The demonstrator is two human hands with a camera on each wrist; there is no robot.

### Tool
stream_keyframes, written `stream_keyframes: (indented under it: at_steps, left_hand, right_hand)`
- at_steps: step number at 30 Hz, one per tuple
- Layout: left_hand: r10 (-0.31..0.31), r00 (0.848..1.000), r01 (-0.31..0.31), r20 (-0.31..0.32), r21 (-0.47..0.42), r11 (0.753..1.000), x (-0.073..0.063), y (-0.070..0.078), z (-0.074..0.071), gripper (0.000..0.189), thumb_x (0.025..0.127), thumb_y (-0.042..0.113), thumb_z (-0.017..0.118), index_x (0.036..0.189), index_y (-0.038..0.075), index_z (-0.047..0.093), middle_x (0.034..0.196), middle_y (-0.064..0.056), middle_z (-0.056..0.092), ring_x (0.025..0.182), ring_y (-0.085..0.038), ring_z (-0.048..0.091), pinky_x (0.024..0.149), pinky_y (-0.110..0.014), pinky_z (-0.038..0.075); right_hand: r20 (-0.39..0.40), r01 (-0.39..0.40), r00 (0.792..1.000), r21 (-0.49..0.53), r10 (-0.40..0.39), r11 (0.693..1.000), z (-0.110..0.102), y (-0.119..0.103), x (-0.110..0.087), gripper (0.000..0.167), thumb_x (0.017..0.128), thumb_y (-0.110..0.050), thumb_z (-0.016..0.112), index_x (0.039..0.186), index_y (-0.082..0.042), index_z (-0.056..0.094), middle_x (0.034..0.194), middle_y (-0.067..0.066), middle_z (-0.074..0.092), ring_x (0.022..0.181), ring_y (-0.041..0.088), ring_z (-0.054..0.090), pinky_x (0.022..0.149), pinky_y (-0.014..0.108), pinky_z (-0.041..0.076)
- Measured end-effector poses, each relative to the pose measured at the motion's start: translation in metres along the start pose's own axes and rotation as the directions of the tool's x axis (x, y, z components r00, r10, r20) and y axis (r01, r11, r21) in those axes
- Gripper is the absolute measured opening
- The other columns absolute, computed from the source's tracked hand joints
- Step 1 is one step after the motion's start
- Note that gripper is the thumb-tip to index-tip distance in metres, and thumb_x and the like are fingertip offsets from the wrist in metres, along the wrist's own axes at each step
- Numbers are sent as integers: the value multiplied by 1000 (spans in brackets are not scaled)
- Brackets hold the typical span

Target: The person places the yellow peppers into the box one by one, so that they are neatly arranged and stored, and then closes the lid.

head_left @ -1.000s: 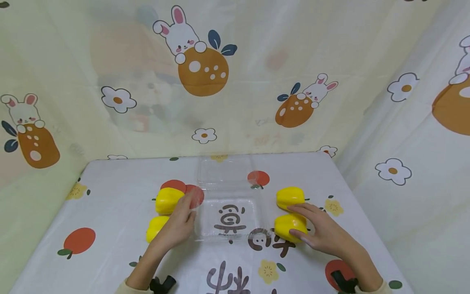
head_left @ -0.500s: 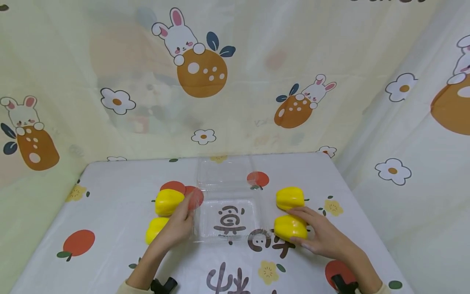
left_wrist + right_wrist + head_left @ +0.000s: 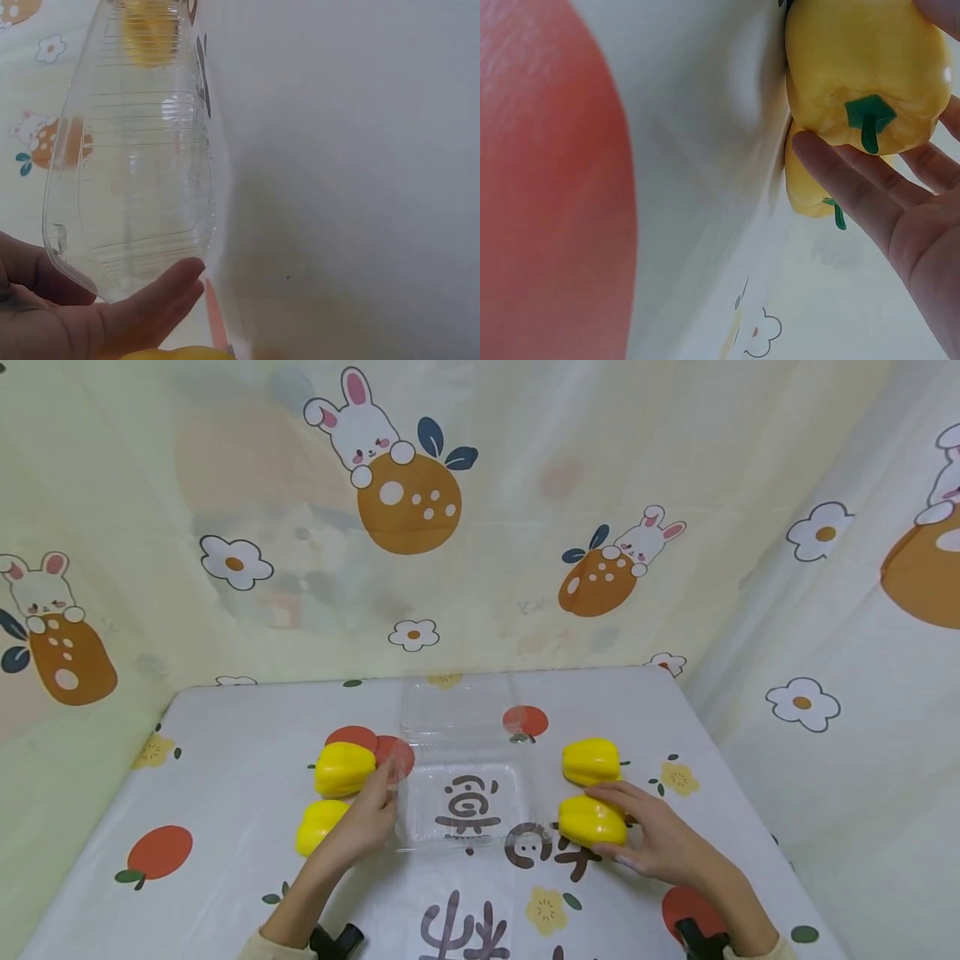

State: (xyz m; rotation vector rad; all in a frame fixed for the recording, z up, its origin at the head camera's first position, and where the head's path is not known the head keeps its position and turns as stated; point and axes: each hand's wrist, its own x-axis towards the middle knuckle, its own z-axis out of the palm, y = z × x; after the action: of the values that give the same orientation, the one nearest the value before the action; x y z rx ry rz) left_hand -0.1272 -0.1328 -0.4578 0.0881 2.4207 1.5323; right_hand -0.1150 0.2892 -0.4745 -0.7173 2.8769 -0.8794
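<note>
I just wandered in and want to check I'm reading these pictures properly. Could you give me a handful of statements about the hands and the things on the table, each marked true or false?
1. Four yellow peppers are in view. True.
2. The left hand touches the clear plastic container. True.
3. All the peppers are inside the container. False: two are to its left and two to its right.
4. The right hand has thumb and fingers around the nearer pepper of the right pair. True.
5. The container's lid is closed. False: the lid is open, lying back on the far side.
6. The tablecloth is plain. False: the tablecloth carries coloured prints.
</note>
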Motion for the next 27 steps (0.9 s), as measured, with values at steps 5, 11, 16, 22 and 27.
stream_keyframes:
  at_steps: [5,11,16,22,27]
  left_hand:
    - [34,999,-34,3,-22,999,2,-1,2,73,105,-5,46,169,2,12,177,-22,17,162,-48,22,119,-65,35]
    - [71,997,-70,23,-55,996,3,-3,2,76,106,-3,49,171,7,12,177,-18,19,160,-46,29,118,-62,40]
    - [63,998,-61,25,-54,997,2,-3,2,76,105,-2,49,171,9,12,177,-17,20,160,-46,29,117,-61,42]
    - [17,1000,-17,14,-17,1000,-1,-2,1,77,104,-2,47,171,6,9,179,-18,11,164,-46,18,121,-62,34]
    - [28,1000,-28,12,-2,1000,-1,-1,2,77,104,-4,45,171,6,8,178,-21,11,164,-46,18,124,-64,28]
  right_hand:
    - [15,-24,1000,18,24,1000,0,0,0,69,87,-35,88,148,-18,61,156,9,58,139,39,59,109,63,53]
    - [22,-23,1000,9,23,1000,0,1,0,78,85,-27,90,153,-15,55,157,7,58,136,32,61,105,50,60]
    - [19,-23,1000,12,23,1000,1,1,0,83,84,-26,91,154,-11,50,155,9,59,132,30,63,99,37,62]
    - [34,-60,998,37,58,998,1,0,0,79,83,-25,92,151,-12,52,151,7,62,131,29,64,99,38,62]
    - [30,-37,999,37,36,999,1,2,0,80,82,-20,92,151,-12,53,150,6,62,129,28,65,98,37,62]
